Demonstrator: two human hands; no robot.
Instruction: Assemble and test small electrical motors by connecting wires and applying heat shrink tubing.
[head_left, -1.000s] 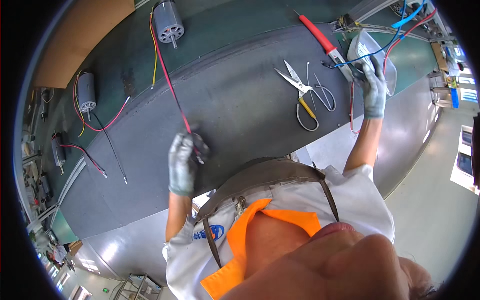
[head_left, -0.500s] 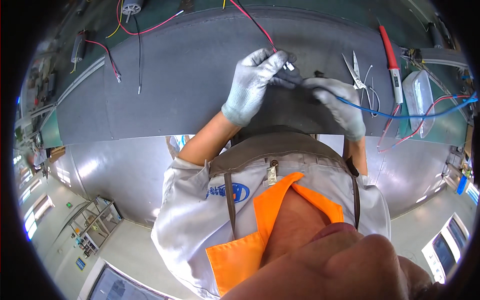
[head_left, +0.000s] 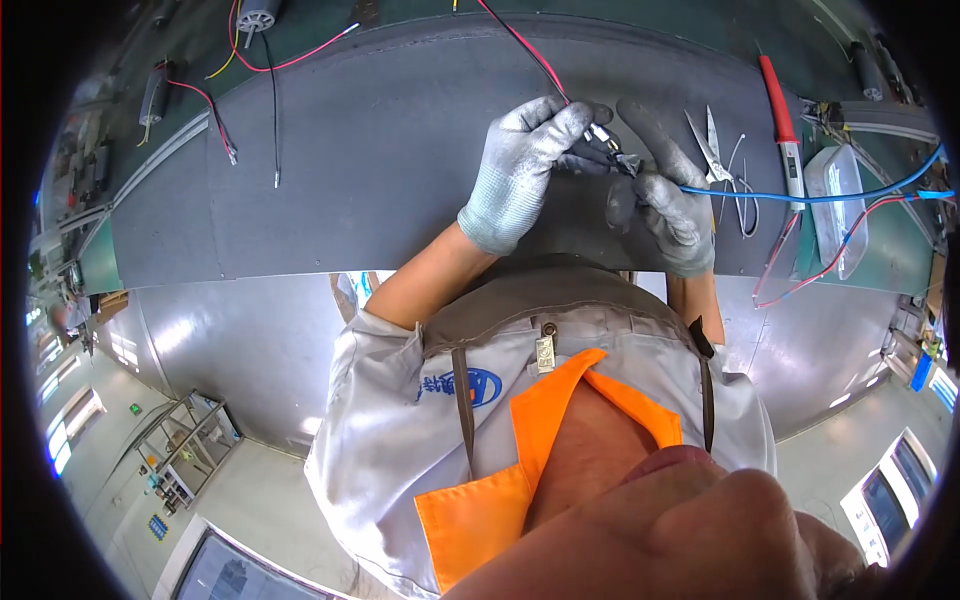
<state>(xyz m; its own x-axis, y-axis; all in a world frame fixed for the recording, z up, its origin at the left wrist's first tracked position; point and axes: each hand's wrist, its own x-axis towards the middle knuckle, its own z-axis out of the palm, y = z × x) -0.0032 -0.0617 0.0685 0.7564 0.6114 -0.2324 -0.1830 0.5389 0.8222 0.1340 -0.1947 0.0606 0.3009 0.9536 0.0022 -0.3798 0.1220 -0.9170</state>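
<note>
My gloved left hand (head_left: 522, 160) pinches a pair of red and black wires (head_left: 540, 62) close to their ends. Bare-looking white and metal terminals (head_left: 600, 135) stick out past its fingertips. Close beside it, my gloved right hand (head_left: 672, 205) is closed round the dark end of a blue cable (head_left: 770, 197). A small grey metal tip (head_left: 627, 163), clip-like in shape, shows between the two hands at the wire terminals. Whether tip and terminals touch, I cannot tell. The cable runs off to the right edge.
Right of my hands lie scissors (head_left: 712, 150), thin cable ties or wire pieces (head_left: 745, 190), a red pen-shaped tool (head_left: 783, 110) and a clear plastic box (head_left: 838, 205). Motors (head_left: 257, 14) with loose wires lie at the far left. The grey bench mat's near edge runs before me.
My right hand has turned and its fingers have spread apart, bringing the grey tip into sight near the terminals. My left hand has shifted slightly right, still holding the wires.
</note>
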